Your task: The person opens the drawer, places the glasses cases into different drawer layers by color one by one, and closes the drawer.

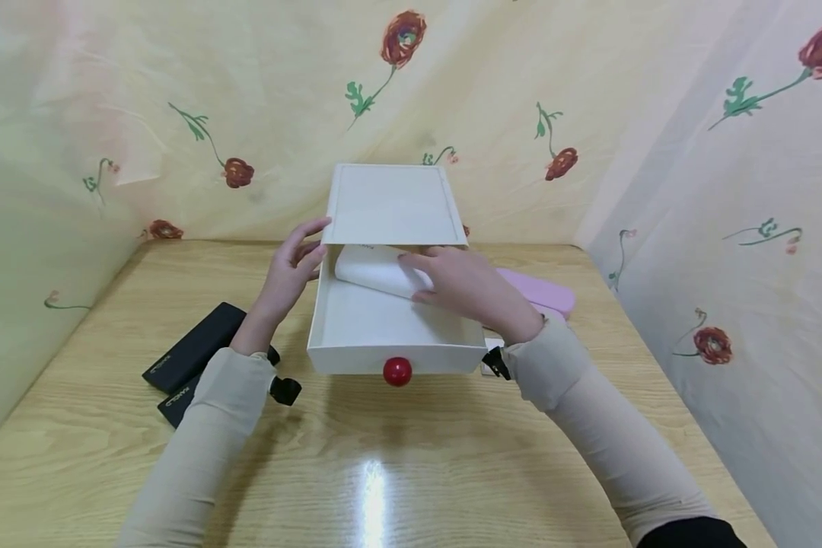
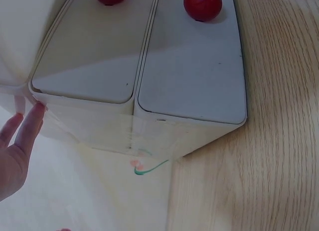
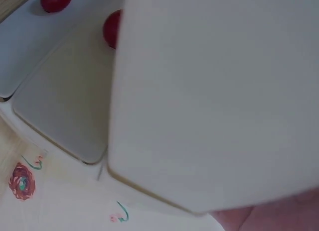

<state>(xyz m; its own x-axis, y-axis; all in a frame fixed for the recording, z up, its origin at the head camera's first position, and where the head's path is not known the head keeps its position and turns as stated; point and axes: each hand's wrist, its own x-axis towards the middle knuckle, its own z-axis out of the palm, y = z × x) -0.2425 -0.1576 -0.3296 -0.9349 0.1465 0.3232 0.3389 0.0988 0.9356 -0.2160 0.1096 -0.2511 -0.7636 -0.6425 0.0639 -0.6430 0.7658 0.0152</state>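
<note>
A white drawer unit [image 1: 393,202] stands on the table with its top drawer [image 1: 397,327] pulled out toward me, a red knob [image 1: 397,371] on the front. Inside that drawer lies a white oblong case [image 1: 377,268], tilted across its back part. My right hand [image 1: 469,285] reaches over the drawer's right side and grips the case's right end; some of its fingers are hidden. Against the unit's upper left side, my left hand [image 1: 292,262] rests its extended fingers. In the left wrist view, the fingertips [image 2: 36,111] touch the unit's side beside the lower drawers [image 2: 192,66], which are closed.
Two black oblong boxes [image 1: 195,346] with pale lettering lie overlapping at the left, partly behind my left forearm. A lilac case [image 1: 537,291] lies right of the unit, partly hidden by my right hand. Flowered cloth [image 1: 281,114] hangs behind and beside the table.
</note>
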